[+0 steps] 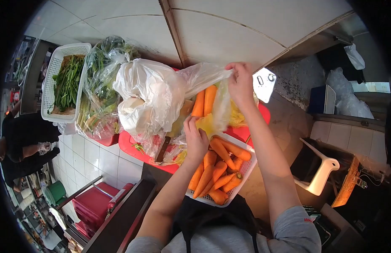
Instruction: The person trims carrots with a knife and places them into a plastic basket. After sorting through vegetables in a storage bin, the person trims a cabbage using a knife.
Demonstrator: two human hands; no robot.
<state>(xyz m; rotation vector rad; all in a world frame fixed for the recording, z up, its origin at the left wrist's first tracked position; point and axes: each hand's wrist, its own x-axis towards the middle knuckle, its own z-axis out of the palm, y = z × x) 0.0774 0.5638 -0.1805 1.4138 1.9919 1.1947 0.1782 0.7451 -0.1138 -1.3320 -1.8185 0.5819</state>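
Observation:
My right hand (241,84) is raised, its fingers closed on the edge of a clear plastic bag (223,101) and pulling it up. Carrots (210,100) show in the bag's mouth. My left hand (196,138) is lower, its fingers curled against yellowish plastic (207,124) beside those carrots; the exact grip is partly hidden. Close to my body, a white plastic basket (248,173) holds several carrots (220,168). Left of my left hand lies a knife with a brown handle (163,149); plastic partly covers its blade.
White bags (151,95) with pale contents and a bag of leafy greens (100,84) crowd the red surface (132,145). A white basket (62,50) of greens stands far left. Another person (29,145) is at the left. A white stool (324,173) stands right.

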